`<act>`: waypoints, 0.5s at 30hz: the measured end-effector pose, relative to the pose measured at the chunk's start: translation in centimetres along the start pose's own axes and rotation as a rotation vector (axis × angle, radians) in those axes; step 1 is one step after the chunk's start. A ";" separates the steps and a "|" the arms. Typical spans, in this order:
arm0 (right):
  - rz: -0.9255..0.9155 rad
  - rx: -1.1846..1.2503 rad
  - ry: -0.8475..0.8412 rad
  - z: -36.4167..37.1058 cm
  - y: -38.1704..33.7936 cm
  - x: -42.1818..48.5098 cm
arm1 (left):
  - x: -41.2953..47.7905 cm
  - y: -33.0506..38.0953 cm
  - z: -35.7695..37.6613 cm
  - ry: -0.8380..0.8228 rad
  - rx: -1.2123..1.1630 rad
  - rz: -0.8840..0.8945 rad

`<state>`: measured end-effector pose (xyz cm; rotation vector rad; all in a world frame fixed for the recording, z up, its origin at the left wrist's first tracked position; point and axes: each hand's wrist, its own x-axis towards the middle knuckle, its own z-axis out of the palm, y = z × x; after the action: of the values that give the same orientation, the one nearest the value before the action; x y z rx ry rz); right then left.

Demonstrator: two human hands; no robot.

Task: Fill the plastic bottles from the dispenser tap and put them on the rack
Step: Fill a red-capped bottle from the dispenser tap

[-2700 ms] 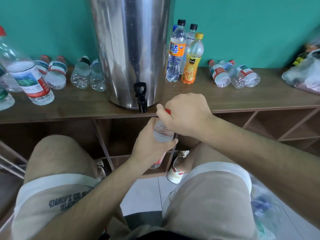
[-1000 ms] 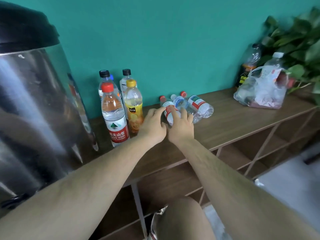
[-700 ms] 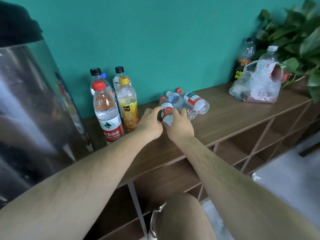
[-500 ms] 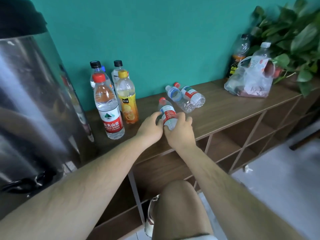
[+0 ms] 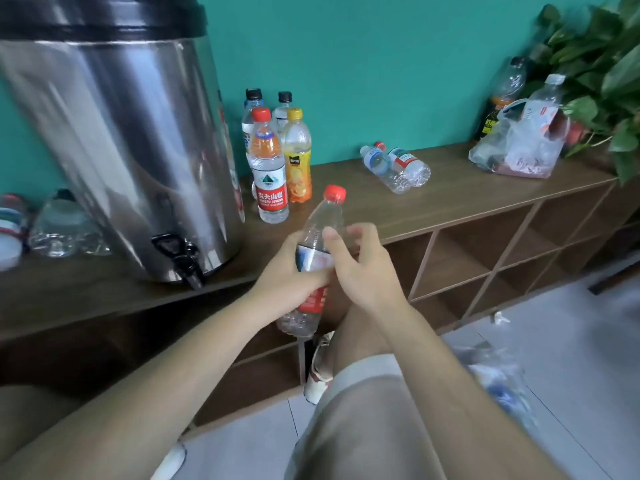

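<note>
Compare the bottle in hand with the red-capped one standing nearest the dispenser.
The held bottle is tilted, gripped by the left hand in front of the rack; the standing bottle is upright on the rack. The held bottle looks smaller than the standing bottle. Both are clear plastic with red caps and red labels.

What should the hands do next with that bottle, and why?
Probably the right hand should reach up and unscrew the red cap. The left hand grips the bottle, which looks empty and is capped, so it can't be filled at the tap yet.
</note>
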<state>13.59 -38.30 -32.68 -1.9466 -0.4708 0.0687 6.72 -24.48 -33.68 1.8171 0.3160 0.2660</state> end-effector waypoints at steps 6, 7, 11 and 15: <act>-0.002 -0.054 -0.277 5.1 -1.0 -2.2 | -8.1 -3.7 -3.8 0.080 0.244 -0.010; 0.010 -0.059 -0.340 6.3 -0.6 -2.8 | -8.7 -4.5 -4.4 0.096 0.288 -0.026; 0.037 -0.228 -0.447 10.1 0.2 -3.6 | -10.0 -8.2 -7.5 0.181 0.552 -0.127; 0.027 -0.491 -0.414 13.7 0.3 -1.8 | -10.3 -10.8 -9.7 0.246 0.850 -0.182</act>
<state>8.42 -27.11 -38.94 -2.4303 -0.7903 0.4125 -7.06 -16.56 -41.72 2.5694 0.8600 0.2443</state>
